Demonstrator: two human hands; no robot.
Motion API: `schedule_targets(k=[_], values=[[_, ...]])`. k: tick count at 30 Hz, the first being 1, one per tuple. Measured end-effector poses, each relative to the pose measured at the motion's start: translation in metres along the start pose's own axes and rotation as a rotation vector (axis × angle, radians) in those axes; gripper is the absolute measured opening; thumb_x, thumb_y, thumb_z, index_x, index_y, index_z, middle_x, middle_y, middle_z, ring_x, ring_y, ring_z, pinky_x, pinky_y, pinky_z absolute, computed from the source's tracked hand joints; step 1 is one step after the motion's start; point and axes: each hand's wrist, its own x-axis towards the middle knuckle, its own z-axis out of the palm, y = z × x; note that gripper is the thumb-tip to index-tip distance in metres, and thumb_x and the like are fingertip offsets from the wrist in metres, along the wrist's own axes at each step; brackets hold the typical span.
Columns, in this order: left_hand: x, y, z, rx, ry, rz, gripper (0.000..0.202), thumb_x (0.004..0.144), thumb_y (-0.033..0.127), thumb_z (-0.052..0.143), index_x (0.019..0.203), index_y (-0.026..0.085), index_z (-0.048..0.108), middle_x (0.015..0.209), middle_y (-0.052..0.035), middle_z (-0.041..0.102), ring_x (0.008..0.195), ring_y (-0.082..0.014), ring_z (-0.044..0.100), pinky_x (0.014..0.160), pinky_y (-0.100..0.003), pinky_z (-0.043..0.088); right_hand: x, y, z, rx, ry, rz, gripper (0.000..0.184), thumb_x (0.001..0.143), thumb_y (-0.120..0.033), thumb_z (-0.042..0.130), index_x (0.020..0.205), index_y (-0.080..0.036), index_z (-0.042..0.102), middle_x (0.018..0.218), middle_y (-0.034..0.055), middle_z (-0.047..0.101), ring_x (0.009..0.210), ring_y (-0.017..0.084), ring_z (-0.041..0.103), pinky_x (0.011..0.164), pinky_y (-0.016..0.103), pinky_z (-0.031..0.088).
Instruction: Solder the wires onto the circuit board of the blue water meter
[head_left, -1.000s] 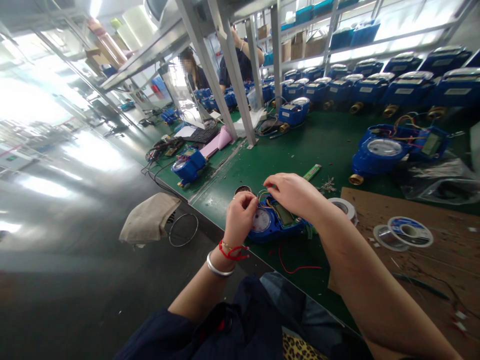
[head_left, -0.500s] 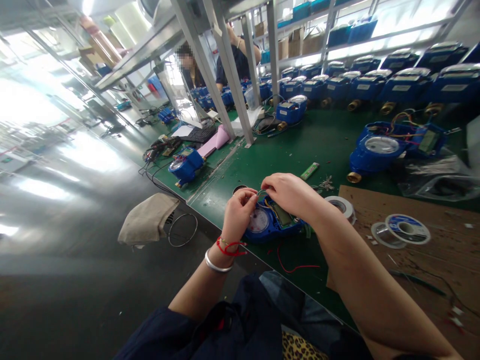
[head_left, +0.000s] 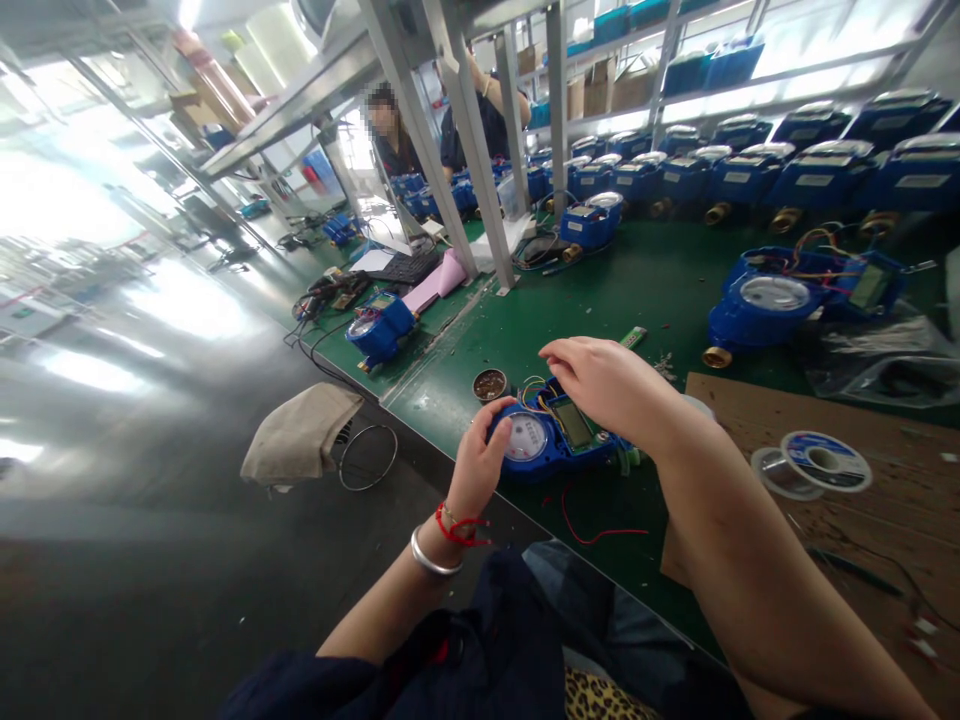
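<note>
A blue water meter (head_left: 551, 465) lies on the green bench in front of me, its round dial and small display facing up, thin wires (head_left: 534, 393) looping out between them. My left hand (head_left: 480, 455) is closed around the meter's left end, thumb by the dial and fingers along the far rim. Over the far right side of the meter hovers my right hand (head_left: 604, 385), fingers stretched forward above the display; I see nothing in it, though its underside is hidden. Just beyond the meter stands a small round tin (head_left: 490, 384) with brownish contents.
A solder spool (head_left: 821, 462) stands on a cardboard sheet (head_left: 739, 520) at right. A red wire (head_left: 592, 537) lies near the bench edge. Another opened meter (head_left: 757, 300) sits back right, with rows of meters (head_left: 810, 178) behind. Metal posts (head_left: 465, 150) rise mid-bench; two people are beyond.
My hands have moved apart from the wires above the meter. The left has come down onto the meter's dial end; the right has shifted slightly right, uncovering the wires and the tin.
</note>
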Motion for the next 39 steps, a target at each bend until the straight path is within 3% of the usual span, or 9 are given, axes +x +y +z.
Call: schedule_targets(k=[4, 7, 14, 18, 22, 30, 35, 39], values=[[-0.014, 0.000, -0.004, 0.205, -0.062, 0.123, 0.048, 0.089, 0.035, 0.054, 0.133, 0.019, 0.046, 0.135, -0.0113, 0.053, 0.123, -0.0252, 0.051, 0.105, -0.041, 0.039, -0.006, -0.009, -0.009, -0.008, 0.052, -0.005, 0.031, 0.094, -0.019, 0.042, 0.116, -0.013, 0.064, 0.111, 0.0101, 0.067, 0.104, 0.021, 0.061, 0.097, 0.033, 0.044], [-0.017, 0.001, -0.004, 0.270, -0.083, 0.137, 0.050, 0.089, 0.038, 0.055, 0.134, 0.018, 0.045, 0.134, -0.0120, 0.054, 0.122, -0.0255, 0.052, 0.106, -0.042, 0.038, -0.014, -0.016, -0.019, -0.023, 0.101, -0.013, 0.030, 0.094, -0.019, 0.043, 0.115, -0.014, 0.064, 0.110, 0.0093, 0.068, 0.102, 0.022, 0.062, 0.095, 0.034, 0.046], [-0.021, 0.002, 0.004, 0.310, 0.071, 0.071, 0.051, 0.093, 0.045, 0.046, 0.133, 0.014, 0.044, 0.136, -0.0173, 0.052, 0.128, -0.0283, 0.048, 0.107, -0.046, 0.036, -0.038, -0.023, -0.028, -0.055, 0.192, 0.081, 0.030, 0.095, -0.020, 0.041, 0.111, -0.015, 0.066, 0.107, 0.0091, 0.069, 0.099, 0.022, 0.063, 0.091, 0.036, 0.048], [-0.030, 0.006, 0.003, 0.306, 0.016, 0.073, 0.056, 0.094, 0.046, 0.043, 0.139, 0.012, 0.037, 0.143, -0.0196, 0.045, 0.135, -0.0285, 0.041, 0.111, -0.048, 0.032, -0.055, -0.017, -0.012, -0.068, 0.163, 0.149, 0.030, 0.094, -0.021, 0.042, 0.113, -0.016, 0.065, 0.112, 0.0089, 0.067, 0.104, 0.023, 0.062, 0.095, 0.037, 0.048], [-0.044, 0.011, -0.001, 0.316, -0.091, 0.025, 0.064, 0.093, 0.048, 0.044, 0.143, 0.010, 0.033, 0.147, -0.0210, 0.040, 0.138, -0.0302, 0.036, 0.113, -0.051, 0.029, -0.077, -0.018, 0.016, -0.075, 0.243, 0.212, 0.040, 0.091, -0.023, 0.047, 0.127, -0.008, 0.055, 0.134, 0.0148, 0.054, 0.124, 0.026, 0.051, 0.107, 0.040, 0.041], [-0.074, 0.020, 0.003, 0.216, -0.238, 0.065, 0.064, 0.089, 0.041, 0.054, 0.144, 0.016, 0.035, 0.146, -0.0164, 0.043, 0.135, -0.0311, 0.042, 0.110, -0.049, 0.039, -0.115, -0.047, 0.075, 0.008, 0.394, 0.395, 0.057, 0.096, -0.034, 0.038, 0.141, 0.000, 0.037, 0.148, 0.0217, 0.035, 0.140, 0.026, 0.030, 0.115, 0.046, 0.031], [-0.083, 0.021, 0.004, 0.200, -0.282, 0.062, 0.059, 0.091, 0.034, 0.052, 0.145, 0.017, 0.035, 0.146, -0.0149, 0.043, 0.132, -0.0285, 0.046, 0.108, -0.047, 0.043, -0.115, -0.045, 0.084, 0.105, 0.471, 0.379, 0.054, 0.096, -0.029, 0.033, 0.146, -0.006, 0.030, 0.150, 0.0172, 0.034, 0.141, 0.021, 0.028, 0.117, 0.046, 0.028], [-0.072, 0.009, -0.005, 0.117, -0.321, 0.090, 0.051, 0.092, 0.028, 0.051, 0.141, 0.020, 0.042, 0.140, -0.0116, 0.052, 0.126, -0.0252, 0.053, 0.106, -0.044, 0.046, -0.116, -0.033, 0.079, 0.172, 0.473, 0.365, 0.052, 0.096, -0.028, 0.034, 0.146, -0.015, 0.032, 0.148, 0.0131, 0.038, 0.139, 0.021, 0.033, 0.115, 0.048, 0.029]])
